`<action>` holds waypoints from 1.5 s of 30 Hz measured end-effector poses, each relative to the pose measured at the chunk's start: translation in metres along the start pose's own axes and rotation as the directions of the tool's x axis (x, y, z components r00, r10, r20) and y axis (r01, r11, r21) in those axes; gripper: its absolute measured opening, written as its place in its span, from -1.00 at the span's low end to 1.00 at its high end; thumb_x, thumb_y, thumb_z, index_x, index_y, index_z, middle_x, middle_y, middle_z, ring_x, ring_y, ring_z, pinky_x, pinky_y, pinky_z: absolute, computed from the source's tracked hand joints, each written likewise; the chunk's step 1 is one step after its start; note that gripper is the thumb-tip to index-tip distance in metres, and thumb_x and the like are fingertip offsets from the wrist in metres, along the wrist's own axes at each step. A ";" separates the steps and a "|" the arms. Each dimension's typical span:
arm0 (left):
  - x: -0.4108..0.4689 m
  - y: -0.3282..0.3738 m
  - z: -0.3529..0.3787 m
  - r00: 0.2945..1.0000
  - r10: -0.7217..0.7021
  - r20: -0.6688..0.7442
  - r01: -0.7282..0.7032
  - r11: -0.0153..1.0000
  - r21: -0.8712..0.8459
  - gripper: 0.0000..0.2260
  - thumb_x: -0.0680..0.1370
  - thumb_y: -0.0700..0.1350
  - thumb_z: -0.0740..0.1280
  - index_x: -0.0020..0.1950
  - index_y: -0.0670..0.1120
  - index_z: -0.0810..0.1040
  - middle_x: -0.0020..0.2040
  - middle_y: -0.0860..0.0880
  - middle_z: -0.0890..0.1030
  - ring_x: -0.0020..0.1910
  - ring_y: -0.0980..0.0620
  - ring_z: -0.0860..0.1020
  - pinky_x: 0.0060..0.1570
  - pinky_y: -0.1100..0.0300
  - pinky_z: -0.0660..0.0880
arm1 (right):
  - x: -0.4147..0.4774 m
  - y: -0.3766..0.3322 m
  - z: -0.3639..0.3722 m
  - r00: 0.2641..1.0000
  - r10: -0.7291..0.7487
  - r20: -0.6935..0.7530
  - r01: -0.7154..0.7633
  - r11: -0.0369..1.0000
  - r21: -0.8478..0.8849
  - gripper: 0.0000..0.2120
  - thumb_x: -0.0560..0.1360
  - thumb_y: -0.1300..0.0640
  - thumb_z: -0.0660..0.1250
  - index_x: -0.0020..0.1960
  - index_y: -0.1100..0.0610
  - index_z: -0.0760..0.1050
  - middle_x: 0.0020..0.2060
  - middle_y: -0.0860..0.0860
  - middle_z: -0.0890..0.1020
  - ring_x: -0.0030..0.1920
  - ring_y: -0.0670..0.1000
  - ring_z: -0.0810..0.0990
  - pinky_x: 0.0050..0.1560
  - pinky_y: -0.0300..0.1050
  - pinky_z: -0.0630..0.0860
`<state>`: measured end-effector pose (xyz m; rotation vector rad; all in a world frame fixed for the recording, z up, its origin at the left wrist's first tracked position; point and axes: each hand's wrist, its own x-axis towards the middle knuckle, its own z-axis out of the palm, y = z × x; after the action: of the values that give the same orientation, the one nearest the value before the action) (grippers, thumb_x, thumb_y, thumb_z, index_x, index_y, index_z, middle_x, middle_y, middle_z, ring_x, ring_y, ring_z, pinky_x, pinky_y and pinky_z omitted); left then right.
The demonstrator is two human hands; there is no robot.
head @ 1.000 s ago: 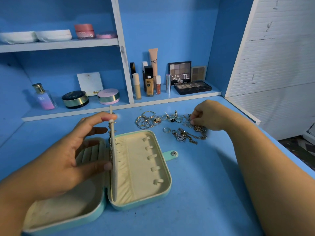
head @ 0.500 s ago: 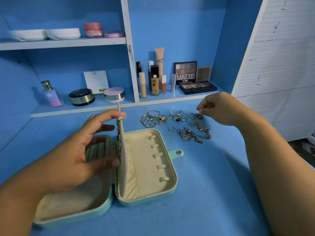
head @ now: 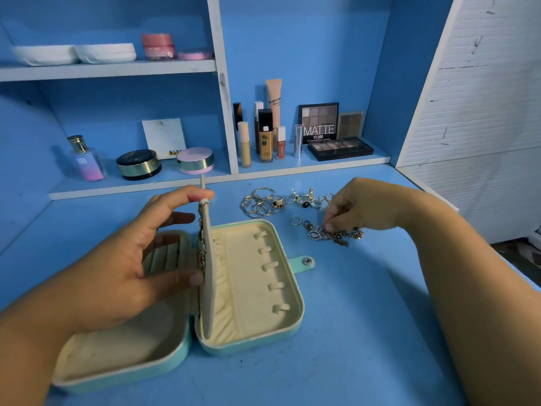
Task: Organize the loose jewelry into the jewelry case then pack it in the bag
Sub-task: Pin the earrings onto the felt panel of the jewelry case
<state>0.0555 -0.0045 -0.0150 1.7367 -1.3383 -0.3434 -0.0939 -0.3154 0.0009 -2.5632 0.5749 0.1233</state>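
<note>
On the blue tabletop: a mint-green zip-style jewelry case with cream lining (head: 248,348) lies open flat, its snap tab (head: 304,262) pointing right.
Divider: the cream padded middle panel (head: 209,273) stands upright between the two halves; small gold pieces (head: 201,230) hang on its left face.
Left hand (head: 117,265): spread, forefinger tip on the panel's top edge and thumb tip against its left face, propping it up.
Right hand (head: 360,206): fingertips pinched together on the tangled heap of silver and gold chains (head: 333,234), just right of the case.
Loose pieces: a cluster of thin silver rings and hoops (head: 263,203) lies beyond the case, with one small ring (head: 295,220) apart from it.
Bag: not in view.
Risk, tangle: the chains look knotted, so lifting one would likely drag its neighbours and scatter the rings.
Risk, panel: if the left fingertips slip, the panel may flop over and knock off the hung pieces.
Risk, hooks: a chain laid slack over the right half's tabs could snag when the case closes.
</note>
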 end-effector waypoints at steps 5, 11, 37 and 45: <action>0.000 -0.001 -0.001 1.000 0.004 0.005 -0.004 1.000 0.008 -0.26 0.25 0.36 0.50 0.37 0.35 0.32 0.40 0.12 0.40 0.36 -0.05 0.42 0.35 -0.21 0.33 | -0.004 0.015 -0.016 0.979 0.007 -0.203 0.042 0.971 0.237 -0.93 0.46 0.11 0.42 -0.17 -0.01 0.66 -0.41 -0.11 0.63 -0.42 -0.24 0.48 -0.32 -0.35 0.42; -0.001 0.000 0.000 1.000 -0.002 -0.004 0.002 1.000 0.012 -0.26 0.24 0.35 0.50 0.37 0.36 0.31 0.37 0.17 0.41 0.35 0.03 0.43 0.33 -0.12 0.39 | -0.008 0.034 -0.025 0.989 0.123 -0.083 -0.104 0.974 0.203 -0.97 0.43 0.16 0.45 -0.14 0.05 0.64 -0.33 -0.02 0.68 -0.33 -0.12 0.56 -0.25 -0.24 0.47; 0.000 -0.002 0.000 1.000 0.006 -0.003 -0.006 1.000 -0.009 -0.27 0.26 0.33 0.51 0.38 0.33 0.32 0.35 0.16 0.44 0.35 -0.02 0.45 0.35 -0.23 0.32 | 0.027 0.019 0.009 0.966 0.146 -0.212 -0.188 0.963 -0.192 -0.73 0.58 0.11 0.16 -0.22 0.26 0.40 -0.28 0.20 0.46 -0.33 0.07 0.34 -0.34 -0.10 0.31; 0.002 -0.002 -0.001 1.000 -0.007 -0.001 0.007 1.000 -0.002 -0.24 0.25 0.32 0.52 0.39 0.31 0.32 0.36 0.13 0.44 0.31 -0.02 0.48 0.35 -0.23 0.32 | 0.011 0.007 0.001 0.979 -0.002 -0.203 0.003 1.000 0.008 -0.84 0.49 -0.07 0.37 -0.09 0.02 0.59 -0.13 -0.06 0.62 -0.18 -0.08 0.52 -0.25 -0.21 0.41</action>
<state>0.0579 -0.0053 -0.0152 1.7405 -1.3307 -0.3479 -0.0866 -0.3250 -0.0051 -2.5860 0.6455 -0.1430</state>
